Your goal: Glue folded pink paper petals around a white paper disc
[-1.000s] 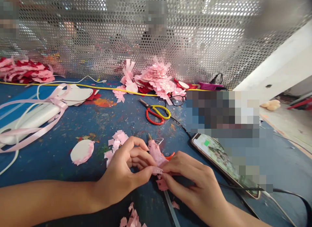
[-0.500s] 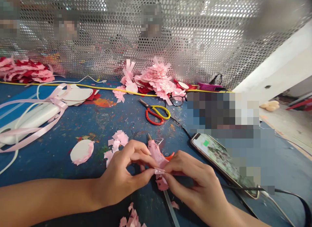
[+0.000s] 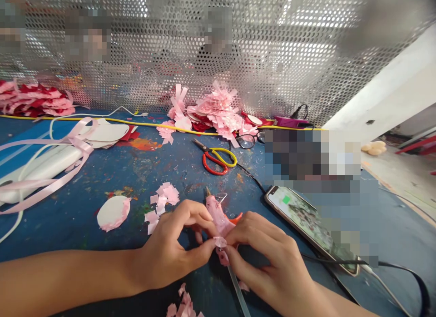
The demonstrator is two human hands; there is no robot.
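My left hand point(image 3: 173, 251) and my right hand point(image 3: 269, 258) meet low in the middle over a blue, paint-spattered table point(image 3: 143, 171). Both pinch one small pink paper piece point(image 3: 220, 241) between thumb and fingertips. Just behind the fingers lies a glue gun point(image 3: 218, 215) crusted with pink scraps, its clear glue stick point(image 3: 238, 294) running toward me. Loose pink paper bits point(image 3: 163, 199) lie left of my left hand, and a white oval disc with a pink edge point(image 3: 113, 212) farther left.
Red-and-yellow scissors point(image 3: 216, 158) lie mid-table. A phone point(image 3: 306, 226) with a lit screen and a black cable sits at right. Pink fringed paper flowers point(image 3: 218, 110) are piled at the perforated metal screen point(image 3: 238, 58). Pink ribbon point(image 3: 51, 180) loops at left; red-pink flowers point(image 3: 34, 101) far left.
My fingers have closed tighter on the pink piece and shifted it slightly; the hands stay in the same spot. Nothing else on the table moved.
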